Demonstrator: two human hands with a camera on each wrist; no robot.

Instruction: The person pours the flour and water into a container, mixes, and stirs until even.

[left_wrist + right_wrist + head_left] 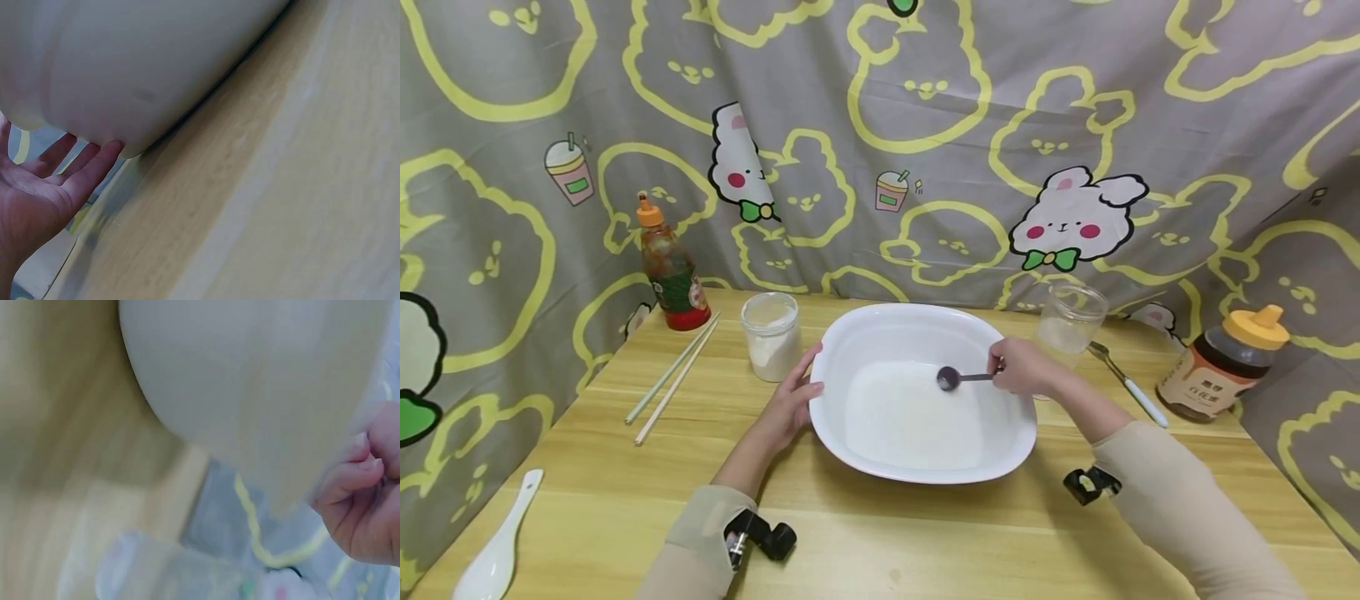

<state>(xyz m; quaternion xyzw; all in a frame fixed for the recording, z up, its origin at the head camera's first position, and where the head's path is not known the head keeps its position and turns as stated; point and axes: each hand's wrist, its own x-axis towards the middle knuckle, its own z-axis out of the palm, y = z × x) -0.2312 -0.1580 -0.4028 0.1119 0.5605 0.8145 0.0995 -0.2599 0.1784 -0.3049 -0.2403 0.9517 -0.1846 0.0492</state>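
A white basin (917, 477) stands mid-table with white liquid (917, 417) covering its bottom. My left hand (786, 406) touches the basin's left side at the rim; in the left wrist view its fairly straight fingers (94, 172) rest against the outer wall. Over the basin's right side, my right hand (1021, 365) pinches the handle of a dark measuring spoon (949, 379). The spoon's bowl is held above the liquid, with something whitish in it. In the right wrist view the right hand's fingers are curled, and the spoon is hidden behind the basin.
Left of the basin are a jar of white powder (772, 346), chopsticks (673, 379), a sauce bottle (673, 279) and a white spoon (497, 550). To its right stand a clear jar (1072, 312), a blue-handled utensil (1131, 387) and a yellow-capped bottle (1213, 371). A patterned curtain (820, 92) hangs behind.
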